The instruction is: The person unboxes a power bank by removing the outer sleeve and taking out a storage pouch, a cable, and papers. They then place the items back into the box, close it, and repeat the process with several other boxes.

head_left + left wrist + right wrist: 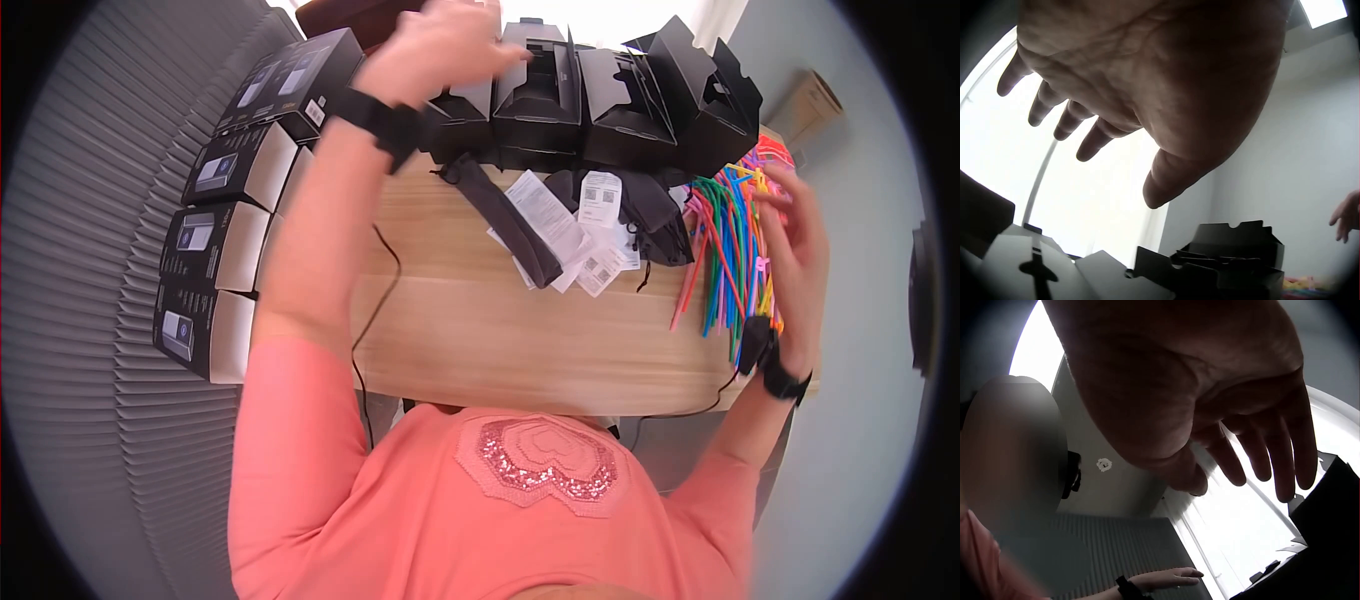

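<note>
Hovering over the back of the table, the left hand is the one to watch! Its palm fills the left wrist view, fingers long and spread, nothing in the grip. And the open black boxes? Right there, below that hand and off to its right, flaps up, their row stretching left to right along the far side. The hand hangs at the left end of that line, clear of the flaps, so the left is plainly nearer to the first two boxes.

Over on the other flank, the right hand holds nothing either, fingers loosely extended above the bright plastic straws, which run mostly front to back. It is the nearer one to the tall box at the row's right end. Between the hands, a dark pouch slants across the white papers, its near end angled rightward, untouched by either hand.
</note>
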A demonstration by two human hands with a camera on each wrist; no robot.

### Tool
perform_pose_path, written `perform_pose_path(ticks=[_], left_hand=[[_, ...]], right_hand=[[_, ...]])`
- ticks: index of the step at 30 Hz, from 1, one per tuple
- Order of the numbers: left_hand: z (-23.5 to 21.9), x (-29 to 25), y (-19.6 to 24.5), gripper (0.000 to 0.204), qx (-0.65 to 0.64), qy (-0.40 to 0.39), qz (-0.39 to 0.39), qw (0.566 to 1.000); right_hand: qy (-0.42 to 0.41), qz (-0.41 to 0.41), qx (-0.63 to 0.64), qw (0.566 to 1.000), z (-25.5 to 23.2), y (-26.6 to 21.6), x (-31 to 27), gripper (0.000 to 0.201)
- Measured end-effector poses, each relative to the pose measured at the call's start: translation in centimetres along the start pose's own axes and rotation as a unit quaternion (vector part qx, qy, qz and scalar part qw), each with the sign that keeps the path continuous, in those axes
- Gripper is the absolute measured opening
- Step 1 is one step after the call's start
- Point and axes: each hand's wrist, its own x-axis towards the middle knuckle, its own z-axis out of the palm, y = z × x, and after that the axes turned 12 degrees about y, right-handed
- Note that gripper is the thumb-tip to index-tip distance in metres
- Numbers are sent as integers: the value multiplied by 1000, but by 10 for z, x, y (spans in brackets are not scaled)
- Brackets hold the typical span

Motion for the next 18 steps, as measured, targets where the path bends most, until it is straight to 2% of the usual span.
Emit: perform_pose_path(ticks=[2,4,6,8,10,12,13,15,18], left_hand=[[3,8,-51,49,23,-12,-130,991],[43,20,-137,66,65,-14,-189,980],[43,2,-168,69,102,-59,-298,947],[52,-19,-182,67,162,-53,-309,936],[58,-23,-189,64,121,-153,-339,920],[68,-30,-186,70,138,-88,-345,924],[71,-32,-191,70,139,-88,-347,923],[74,-31,-205,73,98,-36,-323,941],[77,-29,-223,82,45,-47,-340,938]], right_hand=[[-28,-8,-2,1000,-3,-16,-28,33],[-51,-15,-4,999,-4,-24,-46,33],[-107,-33,14,994,1,-27,-59,35],[-109,-40,27,993,7,-29,-65,35],[-135,-7,42,990,12,-31,-68,33],[-140,-14,40,989,17,-30,-68,32],[-140,-4,42,989,19,-31,-68,32],[-138,6,41,990,19,-32,-66,32],[-147,-10,30,989,21,-30,-66,32]])
